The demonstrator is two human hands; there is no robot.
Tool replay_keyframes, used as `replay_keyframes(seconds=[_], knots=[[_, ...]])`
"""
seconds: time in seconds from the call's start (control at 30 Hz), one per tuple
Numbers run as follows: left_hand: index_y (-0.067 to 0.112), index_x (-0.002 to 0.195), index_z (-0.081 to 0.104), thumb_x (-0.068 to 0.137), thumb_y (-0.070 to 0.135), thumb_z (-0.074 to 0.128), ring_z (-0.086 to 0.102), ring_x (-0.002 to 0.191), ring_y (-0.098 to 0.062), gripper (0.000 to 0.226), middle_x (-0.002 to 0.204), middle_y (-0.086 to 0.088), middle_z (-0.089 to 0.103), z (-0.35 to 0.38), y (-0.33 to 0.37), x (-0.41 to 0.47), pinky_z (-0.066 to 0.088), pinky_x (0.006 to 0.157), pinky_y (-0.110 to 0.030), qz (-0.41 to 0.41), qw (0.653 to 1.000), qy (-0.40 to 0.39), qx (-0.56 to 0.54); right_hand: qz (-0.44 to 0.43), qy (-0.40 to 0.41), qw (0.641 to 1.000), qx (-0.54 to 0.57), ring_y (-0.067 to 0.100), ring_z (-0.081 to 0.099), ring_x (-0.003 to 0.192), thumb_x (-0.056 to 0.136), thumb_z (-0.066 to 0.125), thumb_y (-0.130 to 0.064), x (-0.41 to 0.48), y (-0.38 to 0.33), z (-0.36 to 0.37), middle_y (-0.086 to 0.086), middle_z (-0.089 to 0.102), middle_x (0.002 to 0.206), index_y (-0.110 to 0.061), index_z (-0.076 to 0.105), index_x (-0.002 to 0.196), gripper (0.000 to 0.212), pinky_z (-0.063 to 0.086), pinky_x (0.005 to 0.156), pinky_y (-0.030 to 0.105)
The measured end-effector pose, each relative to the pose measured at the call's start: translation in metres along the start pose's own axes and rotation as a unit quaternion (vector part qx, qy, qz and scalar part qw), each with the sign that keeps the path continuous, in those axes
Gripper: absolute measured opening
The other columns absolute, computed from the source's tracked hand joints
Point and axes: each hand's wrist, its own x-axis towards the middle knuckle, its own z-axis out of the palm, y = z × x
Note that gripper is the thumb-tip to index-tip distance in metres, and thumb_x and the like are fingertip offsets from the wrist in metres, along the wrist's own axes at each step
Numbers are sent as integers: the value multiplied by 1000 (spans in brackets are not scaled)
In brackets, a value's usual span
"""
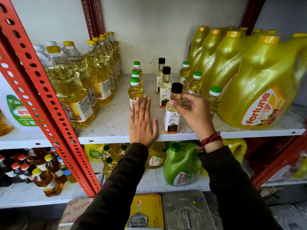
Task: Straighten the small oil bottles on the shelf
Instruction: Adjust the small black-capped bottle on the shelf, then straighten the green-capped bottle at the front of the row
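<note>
Small oil bottles stand upright in three rows on the white shelf. On the left are green-capped yellow bottles, the front one just beyond my left hand, which lies flat and open on the shelf, fingertips touching its base. In the middle are black-capped coconut oil bottles; my right hand pinches the neck of the front one near the shelf edge. Two more stand behind it. On the right, further green-capped bottles line up, the front one partly hidden by my right hand.
Large clear oil bottles crowd the left of the shelf, big yellow jugs the right. A red perforated upright crosses at left. Lower shelves hold a green jug and dark bottles.
</note>
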Motion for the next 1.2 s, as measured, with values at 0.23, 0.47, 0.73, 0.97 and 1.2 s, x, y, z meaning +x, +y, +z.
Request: replay_keyframes(seconds=[0.23,0.47,0.73,0.97,1.2], knots=[[8,163,20,103,40,26,2,160,-24,68,173,-9,13,-9,-1,-1,-7,130,-36,10,999,-2,-44,23,6,1000,11,17,68,114,76,84,-39,-2,-6,-1,2,70,126,-14,65,126,59,57,97,34],[7,162,22,103,36,29,-2,160,-22,66,171,-9,13,-33,-54,-12,-8,130,-37,3,998,38,-49,-193,151,967,66,11,59,130,86,77,-28,-13,-42,8,-4,61,135,-14,63,130,49,52,105,28],[6,162,22,103,37,25,-4,160,-22,67,171,-10,17,-44,-98,-11,-5,130,-41,-13,999,18,-27,-68,-58,996,25,17,52,135,91,69,-24,15,-63,91,7,57,145,-13,53,141,54,40,114,29],[7,163,21,102,38,26,-6,160,-21,69,172,-10,16,-41,-102,-12,-6,130,-41,-13,1000,19,-18,18,-84,996,-1,22,65,118,85,74,-20,49,-50,124,7,71,125,-11,66,122,39,49,105,36],[8,163,20,102,36,29,-2,160,-23,68,172,-8,15,-36,-104,-12,-9,129,-38,-10,1000,25,-9,34,-30,999,-1,18,70,101,67,90,-33,54,-44,126,5,75,110,-12,68,108,51,56,92,38]])
